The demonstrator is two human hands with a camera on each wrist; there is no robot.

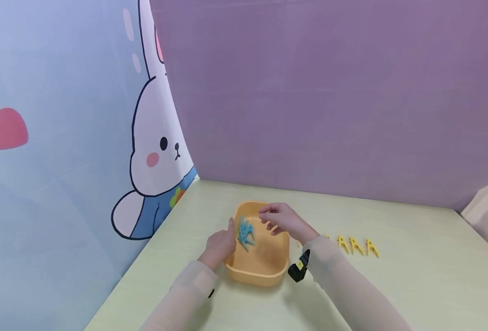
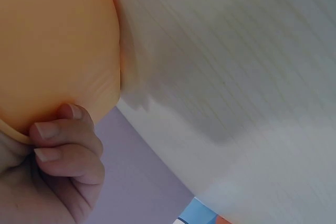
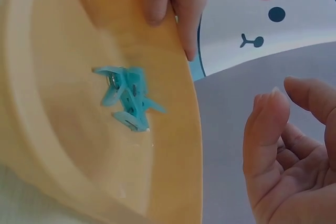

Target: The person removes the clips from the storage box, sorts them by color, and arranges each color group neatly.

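Note:
An orange plastic basin (image 1: 255, 278) stands on the table with several blue clothespins (image 1: 246, 232) in a loose pile at its left side. My left hand (image 1: 221, 243) grips the basin's left rim. In the left wrist view, curled fingers (image 2: 71, 153) press on the outside of the orange wall (image 2: 58, 40). Over the basin's far right part is my right hand (image 1: 284, 218), its fingers loosely bent and holding nothing. The right wrist view shows a gap between its thumb and fingertips, with the blue clothespins (image 3: 128, 98) lying in the basin beyond.
Several yellow clothespins (image 1: 353, 245) lie in a row on the pale table (image 1: 426, 276) to the right of the basin, some partly hidden by my right forearm. A purple backdrop (image 1: 331, 101) rises behind the table, and a blue wall with a rabbit print (image 1: 157, 138) borders its left.

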